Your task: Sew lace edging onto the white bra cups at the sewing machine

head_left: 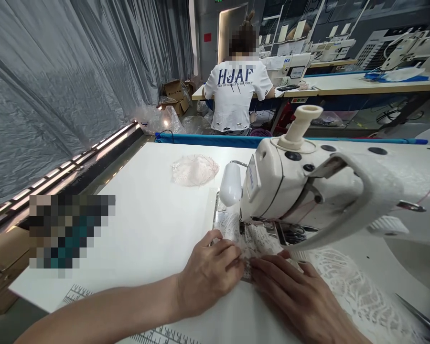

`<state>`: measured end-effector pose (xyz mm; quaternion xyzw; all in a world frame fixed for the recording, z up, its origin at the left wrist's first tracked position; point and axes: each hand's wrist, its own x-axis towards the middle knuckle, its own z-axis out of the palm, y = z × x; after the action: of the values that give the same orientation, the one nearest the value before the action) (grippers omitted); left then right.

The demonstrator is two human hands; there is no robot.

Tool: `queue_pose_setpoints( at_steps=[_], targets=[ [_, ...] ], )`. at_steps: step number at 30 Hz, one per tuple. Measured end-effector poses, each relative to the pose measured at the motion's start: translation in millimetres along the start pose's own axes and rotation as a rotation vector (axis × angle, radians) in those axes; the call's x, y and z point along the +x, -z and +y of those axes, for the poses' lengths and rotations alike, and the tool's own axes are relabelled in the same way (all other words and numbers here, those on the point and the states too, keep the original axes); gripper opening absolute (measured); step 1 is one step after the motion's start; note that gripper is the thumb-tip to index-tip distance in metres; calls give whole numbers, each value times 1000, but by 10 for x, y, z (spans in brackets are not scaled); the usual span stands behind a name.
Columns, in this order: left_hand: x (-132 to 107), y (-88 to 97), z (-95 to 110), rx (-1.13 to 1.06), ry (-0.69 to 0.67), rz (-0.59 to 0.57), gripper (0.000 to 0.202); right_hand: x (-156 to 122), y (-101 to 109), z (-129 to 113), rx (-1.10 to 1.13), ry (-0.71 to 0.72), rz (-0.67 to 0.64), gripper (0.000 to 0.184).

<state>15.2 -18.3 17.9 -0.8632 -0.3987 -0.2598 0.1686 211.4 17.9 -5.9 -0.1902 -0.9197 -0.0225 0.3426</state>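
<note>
A white sewing machine (308,186) stands on the white table (146,215). White lace fabric (347,282) lies under its needle and trails off to the right. My left hand (209,274) rests on the lace just in front of the needle, fingers curled and pinching its edge. My right hand (294,291) lies flat on the lace beside it, fingers stretched and pressing the fabric down. The two hands' fingertips nearly touch.
A small pile of pale lace pieces (194,169) lies further back on the table. A person in a white printed T-shirt (236,91) sits with their back to me at another sewing station. Grey plastic sheeting (57,86) hangs on the left. Cardboard boxes (175,93) stand behind.
</note>
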Motion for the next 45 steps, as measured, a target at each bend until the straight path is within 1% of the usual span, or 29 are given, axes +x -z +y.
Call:
queue_pose_setpoints(
  at_steps=[3,6,8,11,13,17,21,28,32,37,40,42,45],
  targets=[
    [-13,-9,4,-6,-1,-4,13,-16,-29,-3,5,-27,9,26],
    [-14,-15,-5,-10,5,-11,14,-16,-40,3,-2,-47,24,28],
    [-5,-27,-15,-39,41,0,15,2,-35,7,-14,-41,15,31],
    [6,-66,-23,-116,143,22,17,51,-24,6,-21,-46,5,33],
    [5,-94,-19,-114,174,30,19,78,-25,2,-31,-58,12,34],
    [-12,-105,2,-52,150,30,21,55,-42,4,-41,-80,4,38],
    [-14,-75,11,-42,139,35,19,-9,-48,16,-33,-76,-30,35],
    [-6,-69,4,-22,107,39,14,19,-23,4,-25,-90,22,36],
    [-19,-69,4,-22,94,2,14,-2,-36,9,-12,-101,14,37],
    [-23,-64,8,-34,58,7,13,-39,-61,12,-9,-106,-1,35],
    [-27,-67,8,2,25,-5,12,-3,-59,-14,-14,-122,11,33],
    [-27,-66,-3,17,9,-9,11,39,-50,-32,-23,-146,44,32],
    [-13,-63,-42,28,1,-12,14,81,-38,-24,-61,-159,41,37]
  ],
)
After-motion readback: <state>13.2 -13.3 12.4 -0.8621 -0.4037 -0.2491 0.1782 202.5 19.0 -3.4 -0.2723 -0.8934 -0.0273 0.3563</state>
